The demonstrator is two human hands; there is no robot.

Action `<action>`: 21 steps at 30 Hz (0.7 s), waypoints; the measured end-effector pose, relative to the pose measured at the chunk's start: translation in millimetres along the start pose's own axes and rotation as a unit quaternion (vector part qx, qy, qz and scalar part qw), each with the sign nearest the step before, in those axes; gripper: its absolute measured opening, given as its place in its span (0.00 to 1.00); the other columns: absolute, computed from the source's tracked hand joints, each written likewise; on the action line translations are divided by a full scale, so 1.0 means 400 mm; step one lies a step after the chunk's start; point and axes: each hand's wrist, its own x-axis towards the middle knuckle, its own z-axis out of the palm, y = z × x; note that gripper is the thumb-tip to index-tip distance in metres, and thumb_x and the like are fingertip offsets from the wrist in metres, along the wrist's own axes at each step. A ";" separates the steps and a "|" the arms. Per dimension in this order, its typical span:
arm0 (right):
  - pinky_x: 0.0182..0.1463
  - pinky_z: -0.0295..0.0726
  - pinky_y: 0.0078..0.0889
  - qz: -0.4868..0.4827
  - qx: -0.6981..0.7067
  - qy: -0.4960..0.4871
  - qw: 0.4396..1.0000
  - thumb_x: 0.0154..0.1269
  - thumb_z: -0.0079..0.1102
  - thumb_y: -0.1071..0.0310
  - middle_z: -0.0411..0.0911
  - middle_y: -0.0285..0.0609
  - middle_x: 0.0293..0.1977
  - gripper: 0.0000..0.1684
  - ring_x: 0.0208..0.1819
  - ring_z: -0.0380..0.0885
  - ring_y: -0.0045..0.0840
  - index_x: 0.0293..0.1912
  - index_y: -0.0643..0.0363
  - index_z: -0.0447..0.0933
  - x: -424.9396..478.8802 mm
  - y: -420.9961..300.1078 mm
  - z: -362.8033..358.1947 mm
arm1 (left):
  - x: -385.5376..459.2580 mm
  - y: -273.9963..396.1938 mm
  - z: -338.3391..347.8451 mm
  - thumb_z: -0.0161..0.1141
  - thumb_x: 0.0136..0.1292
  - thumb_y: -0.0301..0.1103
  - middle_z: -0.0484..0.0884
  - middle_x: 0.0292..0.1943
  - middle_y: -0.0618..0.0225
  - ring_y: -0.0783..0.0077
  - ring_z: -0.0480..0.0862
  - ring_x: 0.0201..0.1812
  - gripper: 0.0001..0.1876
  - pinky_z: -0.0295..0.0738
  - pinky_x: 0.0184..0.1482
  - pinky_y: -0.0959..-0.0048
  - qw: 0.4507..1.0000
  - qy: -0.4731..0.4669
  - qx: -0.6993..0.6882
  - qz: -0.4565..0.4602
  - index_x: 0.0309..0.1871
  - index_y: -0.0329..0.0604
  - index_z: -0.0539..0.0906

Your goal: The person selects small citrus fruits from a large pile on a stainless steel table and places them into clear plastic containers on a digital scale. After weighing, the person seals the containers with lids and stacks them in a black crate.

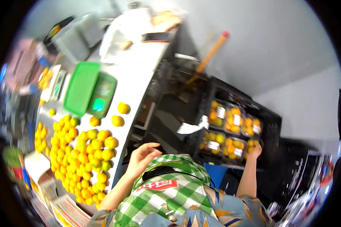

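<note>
My right hand (255, 150) is at a pack of orange citrus fruit (251, 144) in the near right part of a black plastic crate (268, 120); its fingers are partly hidden over the pack, so the grip is unclear. Several more clear packs of fruit (233, 119), with white labels, lie beside it in rows. My left hand (145, 157) hovers in front of the green checked apron (170, 198), fingers loosely bent and apart, with nothing in it. Loose citrus fruit (82, 156) is heaped on the white table (139, 82) to the left.
A green basket (105, 90) and green lid (82, 88) are on the table, near a scale (58, 85). A phone (156, 37) lies at the far end. An orange pole (209, 58) leans by the wall. Another person (25, 65) in pink works across the table.
</note>
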 end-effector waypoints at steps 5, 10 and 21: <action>0.54 0.67 0.30 -0.069 -0.039 -0.104 0.991 0.64 0.51 0.66 0.70 0.35 0.51 0.20 0.52 0.67 0.21 0.56 0.55 0.68 -0.132 -0.057 0.407 | -0.110 -0.022 -0.181 0.55 0.66 0.28 0.81 0.39 0.66 0.79 0.80 0.44 0.16 0.73 0.49 0.78 0.997 0.062 -0.038 0.037 0.56 0.35 0.73; 0.60 0.66 0.29 -0.116 -0.069 -0.248 0.959 0.65 0.52 0.69 0.71 0.41 0.54 0.20 0.53 0.70 0.26 0.57 0.61 0.69 -0.473 -0.232 0.904 | -0.205 -0.037 -0.311 0.54 0.67 0.27 0.82 0.39 0.62 0.75 0.80 0.42 0.15 0.74 0.50 0.75 0.972 0.201 -0.099 0.076 0.54 0.32 0.74; 0.49 0.72 0.24 -0.318 -0.128 -0.752 0.562 0.67 0.52 0.67 0.81 0.42 0.40 0.12 0.45 0.76 0.23 0.42 0.64 0.79 -1.170 -0.387 1.795 | -0.220 -0.020 -0.400 0.53 0.64 0.23 0.83 0.37 0.60 0.72 0.81 0.40 0.14 0.75 0.48 0.74 0.857 0.462 -0.182 0.136 0.52 0.30 0.75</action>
